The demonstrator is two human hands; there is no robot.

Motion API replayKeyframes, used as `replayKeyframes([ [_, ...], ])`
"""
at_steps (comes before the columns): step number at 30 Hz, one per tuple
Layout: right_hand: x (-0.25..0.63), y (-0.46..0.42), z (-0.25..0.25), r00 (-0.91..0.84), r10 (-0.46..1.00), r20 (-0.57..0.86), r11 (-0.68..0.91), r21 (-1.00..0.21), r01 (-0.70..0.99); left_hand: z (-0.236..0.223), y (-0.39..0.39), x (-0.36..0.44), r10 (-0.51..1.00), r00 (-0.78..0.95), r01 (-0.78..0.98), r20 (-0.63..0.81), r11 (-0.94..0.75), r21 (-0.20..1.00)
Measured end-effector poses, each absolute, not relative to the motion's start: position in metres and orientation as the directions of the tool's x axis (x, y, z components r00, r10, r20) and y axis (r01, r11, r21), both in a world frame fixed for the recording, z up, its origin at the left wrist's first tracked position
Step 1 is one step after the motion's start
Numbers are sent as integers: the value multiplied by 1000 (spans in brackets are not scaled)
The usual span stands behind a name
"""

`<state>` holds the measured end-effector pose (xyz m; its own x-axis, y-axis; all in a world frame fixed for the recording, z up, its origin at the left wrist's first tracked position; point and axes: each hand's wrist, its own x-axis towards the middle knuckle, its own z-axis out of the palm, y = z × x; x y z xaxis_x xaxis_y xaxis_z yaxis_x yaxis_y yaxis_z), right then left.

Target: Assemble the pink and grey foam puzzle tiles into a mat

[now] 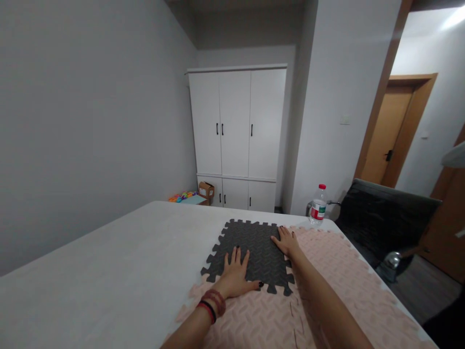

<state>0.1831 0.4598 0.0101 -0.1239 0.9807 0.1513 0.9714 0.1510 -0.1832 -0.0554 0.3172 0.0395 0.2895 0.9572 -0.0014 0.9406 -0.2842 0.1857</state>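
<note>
A dark grey foam puzzle mat tile (259, 242) with toothed edges lies on the white table. Pink foam mat tiles (261, 315) adjoin it on the near side and along the right. My left hand (236, 274) rests with fingers spread over the grey tile's near edge, thumb pointing right. At the tile's right edge, where it meets the pink tiles, my right hand (286, 241) presses down with fingers apart. Neither hand grasps anything. Part of the seam is hidden under the hands.
On the white table (109, 261), a water bottle with a red cap (318, 206) stands at the far right corner. A black chair (385, 228) is beside the right edge. Beyond the table are a cardboard box (206, 190) and a white cabinet (238, 126). A wall borders the left.
</note>
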Motion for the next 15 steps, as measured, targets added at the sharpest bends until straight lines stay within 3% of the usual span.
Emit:
replayKeyframes([
  [15,171,406,22,-111,994,3,110,-195,975,41,315,-57,954,299,937,8,-295,186],
])
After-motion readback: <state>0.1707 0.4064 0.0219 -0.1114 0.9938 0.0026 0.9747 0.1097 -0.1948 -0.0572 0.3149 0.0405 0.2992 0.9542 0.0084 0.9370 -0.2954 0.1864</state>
